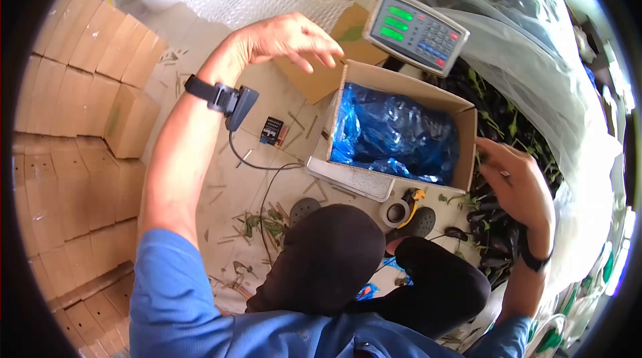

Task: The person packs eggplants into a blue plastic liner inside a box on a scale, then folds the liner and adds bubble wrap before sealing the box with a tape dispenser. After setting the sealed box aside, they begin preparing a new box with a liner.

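Observation:
An open cardboard box (466, 160) rests on the weighing platform (354, 181) of a digital scale. Blue plastic film (401, 132) covers whatever lies inside it, so the contents are hidden. My left hand (289, 38) hovers by the box's far left corner, fingers stretched out and holding nothing. At the right wall of the box, my right hand (520, 181) has its fingers extended, their tips at or just beside the cardboard; contact is hard to judge. The scale's display (418, 31), with green lit digits and a keypad, stands behind the box.
Stacked cardboard boxes (80, 104) line the left side. Dark eggplants with green stems (498, 104) lie at right under clear plastic sheeting (568, 90). A tape dispenser (404, 209) sits near my feet. Bubble wrap (261, 7), stem scraps and a cable (266, 197) are on the floor.

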Demonstrator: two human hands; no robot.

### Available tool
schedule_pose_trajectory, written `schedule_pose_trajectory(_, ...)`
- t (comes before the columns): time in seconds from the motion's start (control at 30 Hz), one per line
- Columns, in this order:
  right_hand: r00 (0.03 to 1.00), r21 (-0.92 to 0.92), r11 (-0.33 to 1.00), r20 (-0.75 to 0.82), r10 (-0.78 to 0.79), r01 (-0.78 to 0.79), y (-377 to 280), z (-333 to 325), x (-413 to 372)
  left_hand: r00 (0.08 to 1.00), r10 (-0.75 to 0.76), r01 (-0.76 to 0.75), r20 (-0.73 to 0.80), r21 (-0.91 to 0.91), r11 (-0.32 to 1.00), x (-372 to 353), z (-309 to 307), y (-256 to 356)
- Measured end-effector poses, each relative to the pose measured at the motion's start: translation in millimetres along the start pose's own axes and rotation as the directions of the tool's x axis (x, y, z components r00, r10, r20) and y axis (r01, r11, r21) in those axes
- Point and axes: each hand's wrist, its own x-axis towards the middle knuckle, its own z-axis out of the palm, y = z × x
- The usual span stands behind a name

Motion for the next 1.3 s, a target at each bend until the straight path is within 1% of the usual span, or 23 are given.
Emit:
schedule_pose_trajectory(0.03,0.984,0.054,0.998,-0.174,-0.034,0.044,11.4,10.4,-3.5,0.992,-0.059,0.048,-0.112,-0.100,0.994,11.4,-15.9,-31.7)
schedule_pose_trajectory(0.1,0.963,0.177,0.984,-0.260,0.073,-0.027,31.6,17.5,-6.3,0.906,-0.090,0.222,-0.414,0.283,0.933,60.6,-31.9,-135.3)
schedule_pose_trajectory(0.13,0.964,0.179,0.983,-0.254,0.074,-0.028,43.3,22.0,-2.6,0.900,-0.133,0.306,-0.416,0.383,0.872,78.7,-23.6,-175.3)
schedule_pose_trajectory(0.17,0.943,0.217,0.972,-0.296,0.149,-0.085,56.2,28.9,2.2,0.893,-0.173,0.377,-0.416,0.480,0.792,94.9,-16.2,-200.0)
schedule_pose_trajectory(0.2,0.914,0.259,0.954,-0.333,0.233,-0.149,66.9,36.3,6.9,0.899,-0.180,0.373,-0.400,0.482,0.793,107.1,-6.6,-210.0)
schedule_pose_trajectory(0.27,0.905,0.258,0.948,-0.330,0.267,-0.186,84.4,50.1,15.5,0.787,-0.289,0.552,-0.545,0.411,0.726,131.5,25.2,-226.3)
schedule_pose_trajectory(0.3,0.898,0.250,0.948,-0.343,0.277,-0.197,91.5,54.5,19.2,0.797,-0.293,0.544,-0.528,0.417,0.728,146.6,36.4,-231.5)
schedule_pose_trajectory(0.37,0.887,0.167,0.961,-0.376,0.267,-0.219,93.9,56.1,24.8,0.623,-0.211,0.636,-0.753,0.331,0.697,178.3,37.8,-234.2)
schedule_pose_trajectory(0.4,0.848,0.256,0.932,-0.404,0.343,-0.255,95.2,58.0,25.4,0.626,-0.196,0.628,-0.755,0.339,0.701,194.2,30.8,-238.9)
schedule_pose_trajectory(0.47,0.767,0.418,0.867,-0.451,0.456,-0.270,107.5,67.2,20.9,0.560,-0.025,0.648,-0.828,0.419,0.635,227.4,22.8,-257.7)
schedule_pose_trajectory(0.6,0.687,0.492,0.829,-0.506,0.521,-0.265,117.7,76.4,23.9,0.564,-0.013,0.660,-0.825,0.441,0.608,275.5,-8.0,-310.2)
schedule_pose_trajectory(0.67,0.698,0.470,0.844,-0.513,0.499,-0.259,118.2,77.4,29.8,0.702,-0.075,0.618,-0.709,0.553,0.558,271.5,-19.9,-325.6)
schedule_pose_trajectory(0.7,0.711,0.449,0.859,-0.518,0.476,-0.247,116.0,78.1,30.4,0.703,-0.075,0.618,-0.707,0.557,0.555,264.9,-19.1,-319.3)
schedule_pose_trajectory(0.77,0.729,0.433,0.869,-0.510,0.456,-0.241,101.0,69.8,37.8,0.640,-0.076,0.598,-0.765,0.433,0.674,233.0,-15.8,-287.4)
schedule_pose_trajectory(0.83,0.742,0.415,0.884,-0.519,0.424,-0.214,76.8,57.1,50.8,0.610,0.155,0.493,-0.777,0.525,0.694,185.4,-6.1,-261.4)
schedule_pose_trajectory(0.9,0.822,0.580,0.801,-0.378,0.427,-0.149,44.5,44.3,69.3,0.464,0.536,0.194,-0.705,0.672,0.715,121.9,13.0,-244.4)
schedule_pose_trajectory(0.97,0.879,0.563,0.821,-0.339,0.337,-0.097,0.0,33.9,104.5,0.491,0.568,0.105,-0.660,0.693,0.714,51.9,44.0,-215.7)
schedule_pose_trajectory(1.03,0.946,0.656,0.751,-0.195,0.261,-0.072,-19.7,27.6,144.8,0.551,0.621,-0.049,-0.558,0.722,0.691,-12.9,71.2,-192.2)
schedule_pose_trajectory(1.1,0.961,0.742,0.669,-0.212,0.179,0.039,-45.7,23.5,189.8,0.557,0.681,-0.139,-0.475,0.755,0.641,-65.7,100.9,-178.5)
schedule_pose_trajectory(1.17,0.985,0.810,0.586,-0.093,0.142,-0.008,-60.8,20.8,233.0,0.577,0.704,-0.193,-0.413,0.769,0.609,-108.4,126.0,-161.1)
schedule_pose_trajectory(1.23,0.994,0.572,0.820,0.098,-0.052,-0.014,-80.0,25.2,260.4,0.570,0.756,-0.330,-0.320,0.754,0.568,-136.4,148.0,-161.6)
schedule_pose_trajectory(1.27,0.969,0.384,0.923,0.240,-0.065,-0.034,-86.8,34.6,284.3,0.629,0.743,-0.341,-0.230,0.777,0.530,-148.7,158.0,-163.4)
schedule_pose_trajectory(1.3,0.925,0.179,0.983,0.377,-0.043,-0.028,-94.8,49.1,300.6,0.628,0.741,-0.335,-0.239,0.776,0.534,-155.7,167.9,-165.9)
